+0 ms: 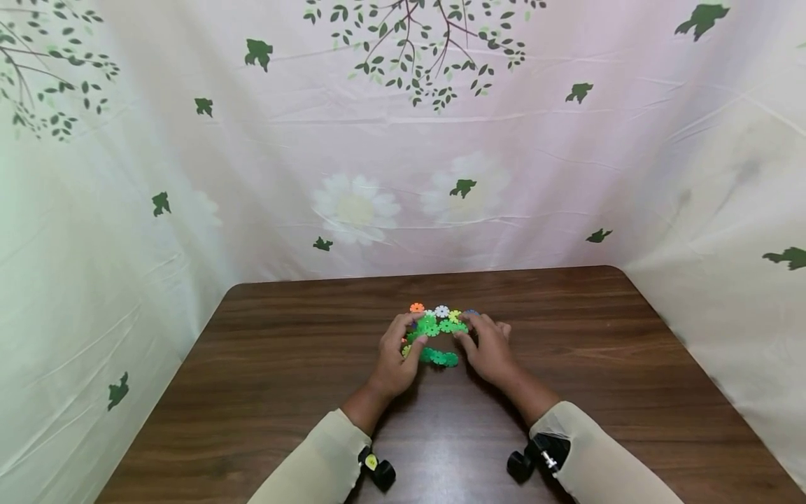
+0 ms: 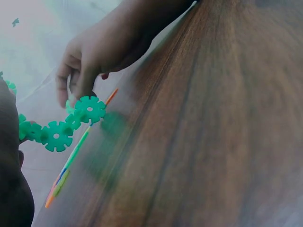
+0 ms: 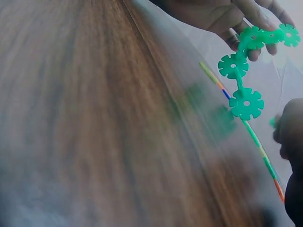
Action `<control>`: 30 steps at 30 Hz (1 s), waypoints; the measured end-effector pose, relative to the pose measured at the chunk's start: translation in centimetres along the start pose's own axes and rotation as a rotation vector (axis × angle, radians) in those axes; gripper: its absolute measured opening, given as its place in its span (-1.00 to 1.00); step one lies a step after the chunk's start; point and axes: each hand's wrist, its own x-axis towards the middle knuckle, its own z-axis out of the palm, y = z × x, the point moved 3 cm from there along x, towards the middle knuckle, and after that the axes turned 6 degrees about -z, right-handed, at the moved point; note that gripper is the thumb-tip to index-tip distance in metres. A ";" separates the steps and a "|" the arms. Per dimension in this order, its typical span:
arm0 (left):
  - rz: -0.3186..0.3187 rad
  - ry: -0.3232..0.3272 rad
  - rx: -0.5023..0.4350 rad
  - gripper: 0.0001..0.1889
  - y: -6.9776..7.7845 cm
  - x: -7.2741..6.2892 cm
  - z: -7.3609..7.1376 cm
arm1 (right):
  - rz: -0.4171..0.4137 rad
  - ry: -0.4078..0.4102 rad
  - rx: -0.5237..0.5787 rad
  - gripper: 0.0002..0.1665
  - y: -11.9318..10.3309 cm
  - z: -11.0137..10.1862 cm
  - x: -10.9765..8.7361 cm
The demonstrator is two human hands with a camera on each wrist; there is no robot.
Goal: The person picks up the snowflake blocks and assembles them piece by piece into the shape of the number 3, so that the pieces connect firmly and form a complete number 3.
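Note:
Green notched flower discs, slotted together into a chain [image 2: 56, 136], hang between my two hands above the table. My left hand [image 1: 397, 357] holds one stretch of it, fingers curled round several discs in the right wrist view. From there the chain bends down to a lower disc [image 3: 246, 103]. My right hand [image 1: 494, 350] pinches a green disc on the other side, its fingertips partly hiding the piece. In the head view, one green row [image 1: 441, 326] lies between the hands and another green stretch [image 1: 439, 357] is nearer me.
Loose flower discs lie flat beyond the hands: orange [image 1: 417, 307], white [image 1: 441, 311], yellow [image 1: 455, 316], and blue partly behind the right hand. The brown wooden table [image 1: 283, 350] ends at a printed curtain [image 1: 390, 140]. Black wrist cameras sit on both sleeves.

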 end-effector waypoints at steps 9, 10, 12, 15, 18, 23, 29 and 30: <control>0.044 0.003 0.029 -0.58 0.6 0.1 0.0 | -0.162 0.112 0.067 -0.55 -1.1 -0.9 0.0; 0.047 0.000 0.031 -0.58 0.6 0.1 0.0 | -0.166 0.108 0.085 -0.53 -1.2 -0.9 0.0; 0.046 -0.005 0.035 -0.59 0.6 0.1 0.0 | -0.168 0.108 0.128 -0.50 -1.4 -1.1 0.1; 0.049 -0.010 0.047 -0.59 0.4 0.1 0.0 | -0.152 0.114 0.195 -0.53 -1.8 -1.3 0.1; 0.058 -0.014 0.061 -0.58 0.2 0.1 0.1 | -0.111 0.109 0.245 -0.57 -2.3 -1.6 0.0; 0.065 -0.017 0.069 -0.59 0.2 0.0 0.2 | -0.072 0.076 0.316 -0.59 -3.1 -2.0 -0.1; 0.075 -0.029 0.062 -0.58 0.4 0.0 0.2 | -0.094 0.109 0.362 -0.61 -3.8 -2.3 0.0; 0.079 -0.029 0.060 -0.58 0.4 0.0 0.3 | -0.091 0.107 0.367 -0.61 -3.8 -2.3 0.0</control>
